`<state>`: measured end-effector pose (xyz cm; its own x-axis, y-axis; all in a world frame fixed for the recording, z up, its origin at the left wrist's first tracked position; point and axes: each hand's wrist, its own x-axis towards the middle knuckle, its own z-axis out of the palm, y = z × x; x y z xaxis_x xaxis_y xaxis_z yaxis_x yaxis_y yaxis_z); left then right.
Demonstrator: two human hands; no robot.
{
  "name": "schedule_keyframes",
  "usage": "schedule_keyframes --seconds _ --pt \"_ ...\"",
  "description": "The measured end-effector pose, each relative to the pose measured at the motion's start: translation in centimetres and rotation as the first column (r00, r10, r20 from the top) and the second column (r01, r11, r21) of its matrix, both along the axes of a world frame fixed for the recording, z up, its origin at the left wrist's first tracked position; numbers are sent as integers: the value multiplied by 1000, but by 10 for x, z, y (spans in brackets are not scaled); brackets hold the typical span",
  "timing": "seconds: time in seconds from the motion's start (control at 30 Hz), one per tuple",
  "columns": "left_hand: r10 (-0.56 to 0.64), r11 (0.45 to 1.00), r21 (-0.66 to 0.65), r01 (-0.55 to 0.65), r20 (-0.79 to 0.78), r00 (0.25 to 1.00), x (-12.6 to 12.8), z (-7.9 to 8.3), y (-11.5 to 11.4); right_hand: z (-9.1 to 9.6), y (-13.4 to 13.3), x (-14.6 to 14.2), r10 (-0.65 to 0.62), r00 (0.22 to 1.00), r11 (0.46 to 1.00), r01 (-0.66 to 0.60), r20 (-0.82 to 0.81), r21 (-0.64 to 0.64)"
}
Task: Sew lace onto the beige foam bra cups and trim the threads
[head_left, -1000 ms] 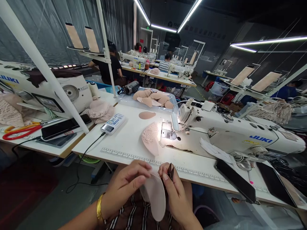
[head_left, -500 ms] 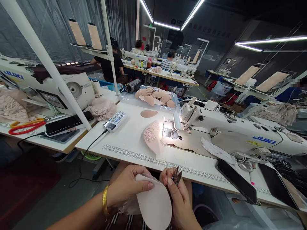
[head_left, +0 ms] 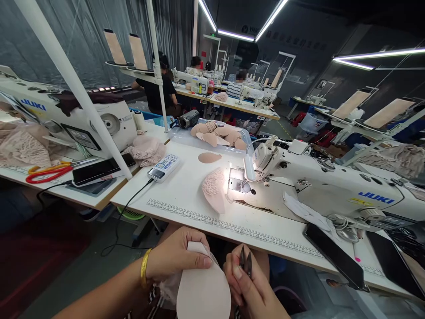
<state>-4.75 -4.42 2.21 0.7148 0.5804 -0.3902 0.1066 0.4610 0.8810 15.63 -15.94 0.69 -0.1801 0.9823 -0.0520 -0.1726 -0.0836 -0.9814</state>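
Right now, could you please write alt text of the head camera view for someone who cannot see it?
A person's left hand holds a pale, rounded piece, while the right hand holds dark snips, blades apart. Beyond, a lace-patterned piece lies on a white table beside a lamp-lit sewing machine.

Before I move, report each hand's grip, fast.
Left hand: closed, holding a pale beige piece.
Right hand: closed, holding dark snips, blades up.

I'm standing in a sewing workshop: a sewing machine point(head_left: 332, 177) sits on the near table point(head_left: 179, 186), more machines point(head_left: 194, 83) line the tables beyond point(head_left: 265, 114), where people point(head_left: 155, 94) sit, thread cones point(head_left: 114, 48) stand on racks point(head_left: 117, 64), beige pieces point(head_left: 229, 133) lie heaped in a tray point(head_left: 184, 138), and strip lights point(head_left: 271, 20) hang overhead.
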Motion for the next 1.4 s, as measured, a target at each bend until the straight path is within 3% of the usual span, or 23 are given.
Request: schedule_keyframes --seconds 0.07,0.13,0.23,0.33,0.43,0.53,0.73,0.87,1.07,1.13,1.23,1.4 --pt "-24 994 101 29 -52 998 -4 3 3 2 -5 9 35 960 999 -34 278 -8" --pt "-17 987 156 29 -79 997 -6 4 5 4 -7 18 67 866 997 -73 495 -7" --pt "29 993 114 -24 -46 999 -6 2 5 7 -8 28 100 773 993 -113 627 -20" --pt "84 996 28 -84 10 996 -3 2 2 4 -9 30 109 768 993 -114 631 -33" --pt "145 989 -27 -144 37 989 0 2 -2 -6 -11 25 124 814 992 -118 568 -48" --pt "192 981 10 -193 64 979 2 0 -7 -15 -13 19 99 829 995 -94 550 -38" --pt "244 966 59 -252 118 963 8 -6 -12 -2 -6 25 137 723 984 -179 677 -8" --pt "196 971 121 -208 106 975 8 -8 -12 14 4 32 177 671 981 -182 720 -72" --pt "22 934 356 9 -83 996 2 -6 -9 27 8 32 270 669 955 -279 692 -104" --pt "-12 926 373 56 -119 993 2 -6 -7 28 7 30 228 697 967 -241 680 -78" --pt "-55 962 264 74 -76 996 5 -5 -6 23 4 28 174 768 981 -191 617 -39" --pt "95 982 154 -106 78 992 8 -7 -9 -4 -5 22 35 845 990 -104 534 99"
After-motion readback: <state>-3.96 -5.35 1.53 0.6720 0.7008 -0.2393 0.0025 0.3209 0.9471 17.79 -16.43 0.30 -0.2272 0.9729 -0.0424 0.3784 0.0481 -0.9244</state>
